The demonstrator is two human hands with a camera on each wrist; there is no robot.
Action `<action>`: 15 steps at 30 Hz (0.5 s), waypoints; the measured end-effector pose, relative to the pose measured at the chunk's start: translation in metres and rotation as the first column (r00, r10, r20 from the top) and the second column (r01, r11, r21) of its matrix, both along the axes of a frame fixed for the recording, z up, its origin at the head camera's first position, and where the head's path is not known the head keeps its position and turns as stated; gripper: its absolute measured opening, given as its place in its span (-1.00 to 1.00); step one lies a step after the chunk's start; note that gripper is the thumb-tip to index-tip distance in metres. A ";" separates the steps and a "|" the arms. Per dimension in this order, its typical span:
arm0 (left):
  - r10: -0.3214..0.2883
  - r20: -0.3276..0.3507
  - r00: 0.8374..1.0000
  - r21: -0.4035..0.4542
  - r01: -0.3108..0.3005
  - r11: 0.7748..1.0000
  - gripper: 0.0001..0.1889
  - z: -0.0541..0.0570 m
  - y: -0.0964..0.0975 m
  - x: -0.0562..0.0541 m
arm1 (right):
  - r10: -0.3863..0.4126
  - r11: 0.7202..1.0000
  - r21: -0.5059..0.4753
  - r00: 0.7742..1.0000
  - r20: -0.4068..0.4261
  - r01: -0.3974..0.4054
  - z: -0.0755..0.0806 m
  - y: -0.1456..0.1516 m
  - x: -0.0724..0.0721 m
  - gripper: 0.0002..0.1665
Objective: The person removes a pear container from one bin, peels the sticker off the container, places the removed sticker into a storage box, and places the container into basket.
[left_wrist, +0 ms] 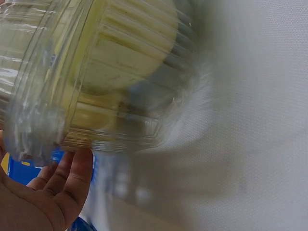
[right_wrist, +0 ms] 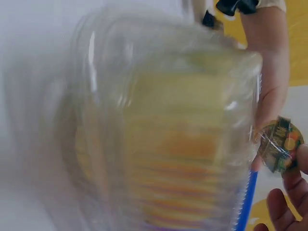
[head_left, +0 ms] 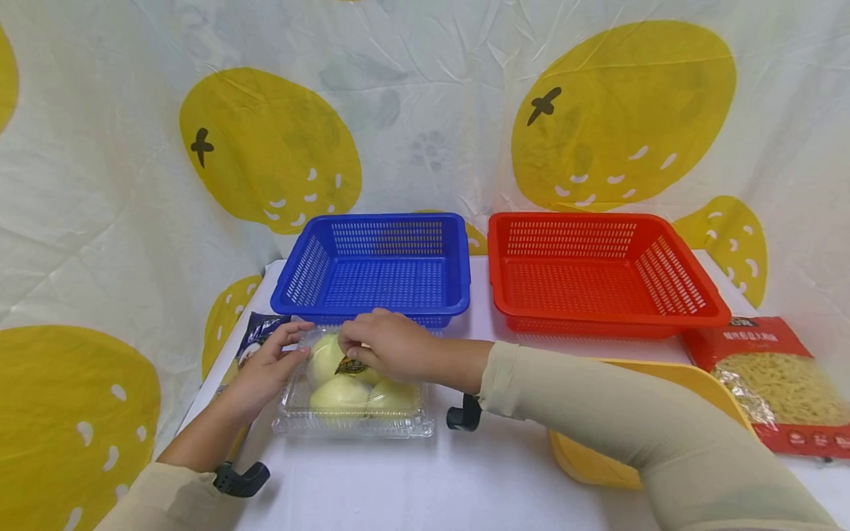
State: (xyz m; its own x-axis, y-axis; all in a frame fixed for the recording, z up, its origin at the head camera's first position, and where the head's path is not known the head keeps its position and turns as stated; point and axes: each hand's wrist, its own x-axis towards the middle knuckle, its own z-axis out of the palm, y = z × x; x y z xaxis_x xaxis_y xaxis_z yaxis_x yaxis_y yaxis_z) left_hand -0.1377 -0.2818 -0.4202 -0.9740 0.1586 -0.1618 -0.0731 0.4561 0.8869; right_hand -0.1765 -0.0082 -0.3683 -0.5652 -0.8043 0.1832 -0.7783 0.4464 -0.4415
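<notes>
- The clear container (head_left: pixel 355 428) sits on the white table (head_left: pixel 491 479) just in front of the blue basket (head_left: pixel 368 310), on the person's side; its see-through plastic has ribbed walls and a flanged rim that catches the light
- Inside lie several large, smooth, pale yellow-green round pieces of produce (head_left: pixel 339 397), packed against one another in front of the blue basket
- A small printed label (head_left: pixel 350 366), dark with yellow, orange and green, shows at the container's top, in front of the blue basket; whether it sticks to the lid cannot be told
- The right hand (head_left: pixel 388 343) comes across from the right, by the blue basket's front rim, wrist bent over the lid, thumb and fingers curled and pinching the label
- The left hand (head_left: pixel 268 369), at the blue basket's front left, grips the container's left edge, thumb above and bent fingers against the side
- Beige sleeves (head_left: pixel 558 383) cover both forearms, stopping short of the wrists, on the near side of the blue basket
</notes>
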 end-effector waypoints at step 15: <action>0.018 0.046 0.999 -0.029 -0.016 0.999 -0.49 0.002 0.000 -0.001 | -0.066 0.991 -0.105 0.989 0.136 0.080 0.028 0.029 0.012 -0.96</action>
